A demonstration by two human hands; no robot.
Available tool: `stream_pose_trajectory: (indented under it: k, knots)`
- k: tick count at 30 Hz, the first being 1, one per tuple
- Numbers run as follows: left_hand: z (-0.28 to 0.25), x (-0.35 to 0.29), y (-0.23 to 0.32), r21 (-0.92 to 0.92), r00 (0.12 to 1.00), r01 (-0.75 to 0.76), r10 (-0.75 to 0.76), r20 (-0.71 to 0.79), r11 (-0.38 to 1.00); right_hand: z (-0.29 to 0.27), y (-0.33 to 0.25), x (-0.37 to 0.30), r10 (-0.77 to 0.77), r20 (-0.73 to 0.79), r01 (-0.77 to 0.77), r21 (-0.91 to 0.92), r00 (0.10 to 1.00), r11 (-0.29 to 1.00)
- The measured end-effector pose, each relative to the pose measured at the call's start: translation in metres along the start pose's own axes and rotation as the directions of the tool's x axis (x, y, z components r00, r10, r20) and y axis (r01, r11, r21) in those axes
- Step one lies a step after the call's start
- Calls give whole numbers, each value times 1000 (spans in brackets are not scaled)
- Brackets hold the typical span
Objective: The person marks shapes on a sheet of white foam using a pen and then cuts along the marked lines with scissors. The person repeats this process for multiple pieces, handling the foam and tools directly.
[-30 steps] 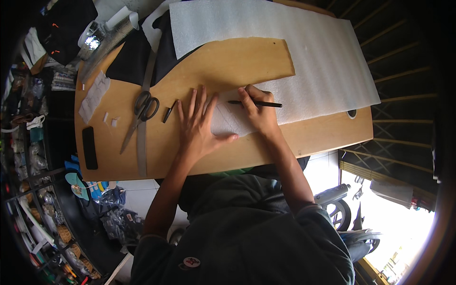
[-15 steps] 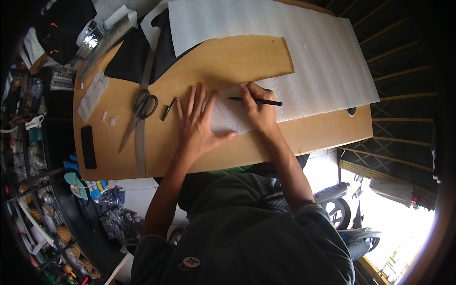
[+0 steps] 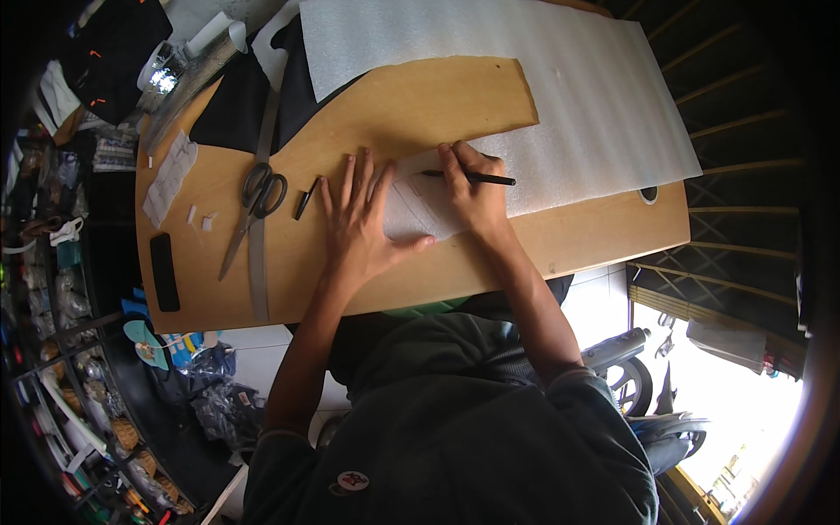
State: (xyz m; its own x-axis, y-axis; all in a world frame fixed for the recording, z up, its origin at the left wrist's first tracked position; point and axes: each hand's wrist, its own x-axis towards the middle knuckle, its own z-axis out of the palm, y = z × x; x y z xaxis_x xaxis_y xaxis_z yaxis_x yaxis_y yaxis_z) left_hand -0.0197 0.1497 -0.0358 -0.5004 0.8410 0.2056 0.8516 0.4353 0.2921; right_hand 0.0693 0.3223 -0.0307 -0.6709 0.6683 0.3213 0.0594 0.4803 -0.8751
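Observation:
A large white foam sheet [image 3: 595,114] spreads over the wooden table, its narrow end lying under both hands. My right hand [image 3: 477,188] grips a black pen [image 3: 490,178], its tip near the foam between the hands. Several thin drawn lines [image 3: 418,203] show on that part of the foam. My left hand [image 3: 357,223] presses flat with fingers spread, thumb and fingertips around the foam's left end. Just left of those fingers lies a black pen cap [image 3: 305,199]. Farther left, dark-handled scissors [image 3: 254,206] rest across a long metal ruler [image 3: 258,271].
On the table's left are a black phone-like slab [image 3: 164,273], a white paper piece [image 3: 171,179] and small white scraps [image 3: 207,221]. Black fabric [image 3: 232,114] and a roll [image 3: 197,74] lie at the far left. Shelves [image 3: 79,376] full of goods stand beside the table [image 3: 612,229].
The right hand and pen have shifted very slightly along the foam. The left hand keeps its spread position; the whole view has tilted a little.

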Motion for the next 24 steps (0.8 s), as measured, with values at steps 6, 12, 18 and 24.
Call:
stream_pose_trajectory:
  k: [6, 12, 18, 24]
  knots:
    - [-1, 0, 0, 0, 1000, -3, 3, 4, 1000, -1, 1, 0, 13, 1, -13, 41, 1000, 999]
    - [-1, 0, 0, -4, 1000, -10, 10, -1, 1000, -5, 3, -2, 67, 9, -67, 59, 998, 996]
    - [-1, 0, -1, -5, 1000, -9, 9, 1, 1000, -10, -4, -3, 181, 18, -182, 86, 983, 980]
    - [-1, 1, -1, -11, 1000, -5, 5, -3, 1000, -33, 1, -9, 128, 107, -139, 106, 986, 985]
